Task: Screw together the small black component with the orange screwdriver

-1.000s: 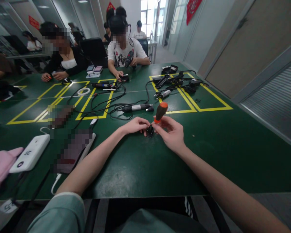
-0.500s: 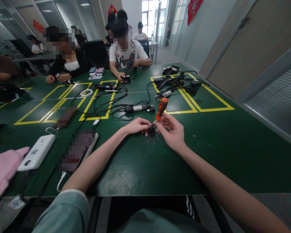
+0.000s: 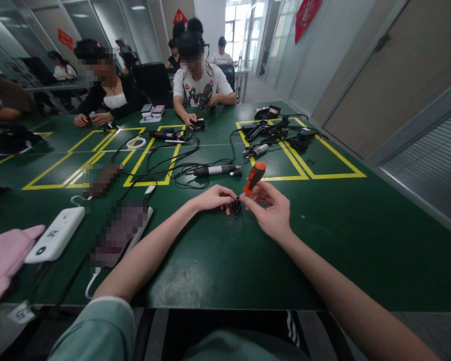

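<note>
Close in front of me, a small black round part point(image 3: 235, 207) rests on the green table point(image 3: 195, 255). My left hand point(image 3: 217, 197) has its fingers closed round the left side of this part. My right hand point(image 3: 272, 206) grips an orange and black screwdriver point(image 3: 255, 177) low down, with the handle sticking up and leaning right. The screwdriver's shaft is mostly hidden by my fingers. Its lower end is beside the top of the black part, and whether they touch I cannot tell.
Beyond my hands lies a grey and black electric screwdriver point(image 3: 218, 170) with a looped cord. Farther right are black tools and cables point(image 3: 270, 131) inside yellow tape. At left are a white power bank point(image 3: 56, 234) and a pink cloth point(image 3: 7, 258). A co-worker point(image 3: 201, 82) sits opposite.
The screwdriver handle has tilted farther to the right and sits slightly lower. My right hand has shifted a little right and down. My left hand stays at the black part.
</note>
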Demonstrator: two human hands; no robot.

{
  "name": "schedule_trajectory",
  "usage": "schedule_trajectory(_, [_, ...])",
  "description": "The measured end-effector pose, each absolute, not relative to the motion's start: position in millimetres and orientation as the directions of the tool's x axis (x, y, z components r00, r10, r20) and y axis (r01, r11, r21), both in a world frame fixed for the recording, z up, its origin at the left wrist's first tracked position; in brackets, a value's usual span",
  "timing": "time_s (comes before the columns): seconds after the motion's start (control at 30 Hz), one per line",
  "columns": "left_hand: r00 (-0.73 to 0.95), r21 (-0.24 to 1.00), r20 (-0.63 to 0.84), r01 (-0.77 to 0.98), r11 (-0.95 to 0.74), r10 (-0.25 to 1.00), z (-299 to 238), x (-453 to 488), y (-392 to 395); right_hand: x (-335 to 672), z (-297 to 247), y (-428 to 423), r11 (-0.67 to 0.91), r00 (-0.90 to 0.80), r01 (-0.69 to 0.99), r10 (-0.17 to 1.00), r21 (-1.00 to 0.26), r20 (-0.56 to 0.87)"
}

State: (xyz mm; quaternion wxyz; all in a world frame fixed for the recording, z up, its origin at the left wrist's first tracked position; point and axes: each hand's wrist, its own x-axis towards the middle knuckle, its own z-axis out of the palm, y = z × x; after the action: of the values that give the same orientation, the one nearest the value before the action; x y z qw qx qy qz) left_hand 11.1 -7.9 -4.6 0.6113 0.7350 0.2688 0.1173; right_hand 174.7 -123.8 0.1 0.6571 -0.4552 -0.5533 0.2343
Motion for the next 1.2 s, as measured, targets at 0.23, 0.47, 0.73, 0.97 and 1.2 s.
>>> schedule_trajectory(0.23, [0.845,0.965,-0.149,0.238,-0.111,0.514,-6.1,9.1,-7.2,169.9,-4.7,-126.4,0.502,0.175,0.157,0.834,-0.851,0.524])
schedule_trajectory(0.47, [0.84,0.962,-0.15,0.246,-0.119,0.522,-7.3,10.1,-6.0,166.9,-3.1,-126.4,0.486,0.17,0.096,0.852,-0.869,0.496])
schedule_trajectory(0.73, [0.85,0.965,-0.13,0.227,-0.132,0.511,-9.0,9.9,-4.9,165.7,-3.3,-124.9,0.467,0.228,0.105,0.848,-0.878,0.479])
schedule_trajectory(0.97, [0.832,0.962,-0.131,0.238,-0.133,0.539,-10.8,10.5,-4.6,166.8,-4.1,-121.9,0.493,0.277,0.16,0.809,-0.855,0.518])
schedule_trajectory(1.2, [0.84,0.963,-0.133,0.235,-0.132,0.525,-8.6,9.4,-5.2,165.9,-5.4,-123.2,0.506,0.232,0.07,0.83,-0.859,0.508])
